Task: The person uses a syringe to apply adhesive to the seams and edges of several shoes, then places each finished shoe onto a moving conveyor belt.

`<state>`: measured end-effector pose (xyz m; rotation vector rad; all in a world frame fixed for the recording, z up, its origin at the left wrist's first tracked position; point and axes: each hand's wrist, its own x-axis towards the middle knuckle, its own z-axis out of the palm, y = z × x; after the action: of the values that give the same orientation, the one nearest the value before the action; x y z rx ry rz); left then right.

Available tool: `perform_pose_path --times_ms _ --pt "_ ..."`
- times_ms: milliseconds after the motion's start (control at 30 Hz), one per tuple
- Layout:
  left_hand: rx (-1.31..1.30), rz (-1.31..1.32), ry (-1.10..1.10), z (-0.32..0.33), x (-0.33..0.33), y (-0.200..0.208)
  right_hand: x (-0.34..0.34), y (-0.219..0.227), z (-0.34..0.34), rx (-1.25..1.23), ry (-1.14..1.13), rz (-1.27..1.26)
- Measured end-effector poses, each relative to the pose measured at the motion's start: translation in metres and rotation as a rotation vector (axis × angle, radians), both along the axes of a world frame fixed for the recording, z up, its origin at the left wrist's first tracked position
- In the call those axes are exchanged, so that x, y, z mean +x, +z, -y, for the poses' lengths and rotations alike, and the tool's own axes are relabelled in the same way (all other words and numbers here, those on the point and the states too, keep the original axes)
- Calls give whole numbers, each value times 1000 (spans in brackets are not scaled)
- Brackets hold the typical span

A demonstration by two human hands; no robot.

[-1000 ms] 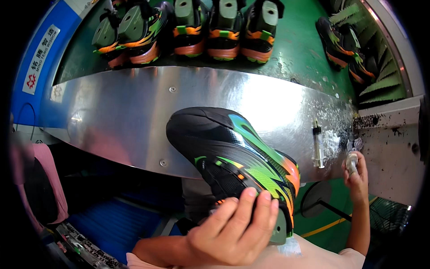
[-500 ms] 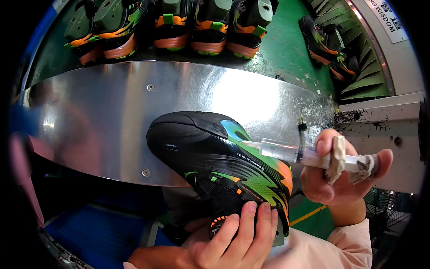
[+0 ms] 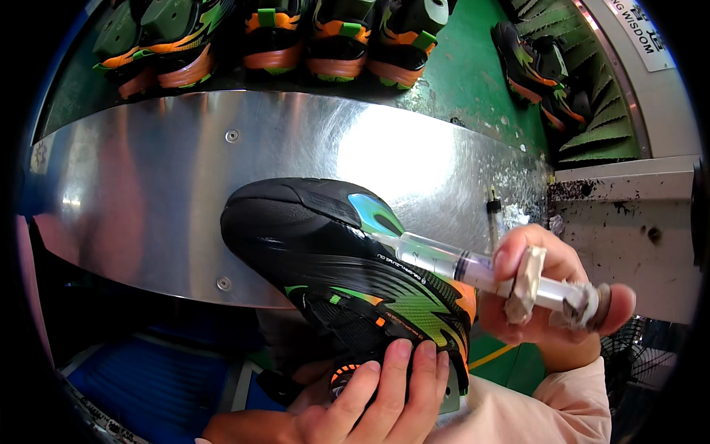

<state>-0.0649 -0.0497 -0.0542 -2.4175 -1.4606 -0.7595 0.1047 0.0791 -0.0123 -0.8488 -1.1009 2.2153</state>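
A black running shoe (image 3: 296, 222) with green and orange patterning lies on its side, toe to the left, over the metal plate's near edge. My left hand (image 3: 388, 396) holds it by the collar, fingers pressed on the upper near the heel; a grey-green form shows inside the opening. In my right hand (image 3: 543, 285) is a clear syringe (image 3: 433, 255), its flange and plunger end wrapped in dirty tape, my thumb on the plunger end. The narrow tip meets the shoe's side beside the blue-green sole patch; contact cannot be made out exactly.
Several matching shoes (image 3: 336, 59) stand in a row on the green surface beyond the metal plate (image 3: 148, 177). Another pair (image 3: 529, 66) lies by the green flaps at far right. A second syringe (image 3: 495, 214) rests on the plate's right end, near a white machine ledge (image 3: 629, 237).
The syringe tip has moved left along the shoe's side, toward the toe. The shoe sits slightly farther left in view, and the whole scene has shifted a little left and up.
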Motion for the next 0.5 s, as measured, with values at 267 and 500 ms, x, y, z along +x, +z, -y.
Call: perform_pose_path --times_ms 267,500 --pt "-53 -64 -32 9 -3 -2 41 -13 25 53 -46 71" --pt "-122 -60 -31 27 -5 -4 82 -5 56 -106 -66 164"
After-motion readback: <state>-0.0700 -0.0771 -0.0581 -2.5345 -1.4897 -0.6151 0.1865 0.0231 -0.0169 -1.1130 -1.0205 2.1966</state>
